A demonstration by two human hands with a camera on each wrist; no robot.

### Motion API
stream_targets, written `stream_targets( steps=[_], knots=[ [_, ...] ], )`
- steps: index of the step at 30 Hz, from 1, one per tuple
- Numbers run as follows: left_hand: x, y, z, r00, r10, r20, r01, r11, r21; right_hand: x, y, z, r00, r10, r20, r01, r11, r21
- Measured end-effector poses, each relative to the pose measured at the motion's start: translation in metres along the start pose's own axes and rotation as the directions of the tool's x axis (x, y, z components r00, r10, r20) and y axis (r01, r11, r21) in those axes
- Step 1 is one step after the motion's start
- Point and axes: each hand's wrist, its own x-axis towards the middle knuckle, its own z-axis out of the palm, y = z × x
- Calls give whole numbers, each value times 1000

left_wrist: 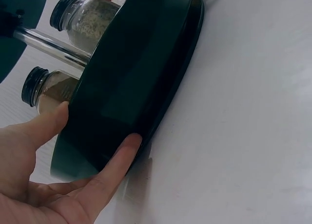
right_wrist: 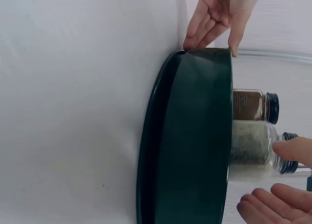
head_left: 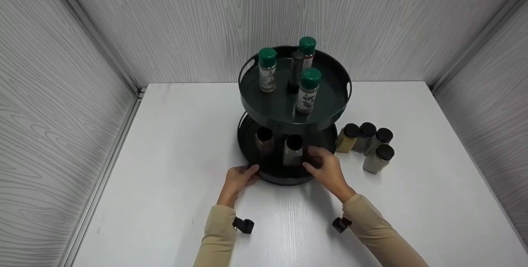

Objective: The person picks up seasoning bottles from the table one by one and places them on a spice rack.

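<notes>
A dark two-tier turntable organizer stands on the white table. My left hand grips the lower tray's wall at its front left, thumb at the rim and a finger low on the outside, plain in the left wrist view. On that tray are a black-lidded jar of pale green herbs and a jar of brown spice. My right hand is at the herb jar's right side. Its thumb overlaps the jar's neck in the right wrist view, while its fingers are spread apart from the glass.
The upper tray carries several green-capped shakers, one of them a front shaker, around a central post. Several black-lidded spice jars, including a yellow one and a pale one, stand right of the organizer. Panels enclose the table.
</notes>
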Motion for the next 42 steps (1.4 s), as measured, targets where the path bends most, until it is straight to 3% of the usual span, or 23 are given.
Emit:
stream_targets(
  steps=[5, 15, 23, 28, 34, 42],
  knots=[
    [-10, 11, 1, 1000, 17, -6, -17, 1000, 2, -3, 4, -3, 999, 2, -34, -2, 1000, 13],
    [7, -11, 3, 998, 58, -14, -56, 995, 86, -11, 10, -9, 997, 53, -50, -50, 998, 45],
    [9, -11, 4, 997, 61, -39, -59, 996, 72, -14, 15, -17, 992, 88, -92, -83, 995, 54],
    [11, -11, 3, 999, 36, -25, -36, 999, 19, -17, 19, -23, 981, 135, -136, -127, 989, 71],
    [12, -8, 1, 1000, 24, -2, -24, 1000, 7, -20, 24, -29, 948, 152, -281, -159, 987, -2],
    [11, -10, 2, 999, 25, -22, -25, 1000, 12, -21, 35, -45, 862, 65, -502, -156, 978, -141]
  ],
)
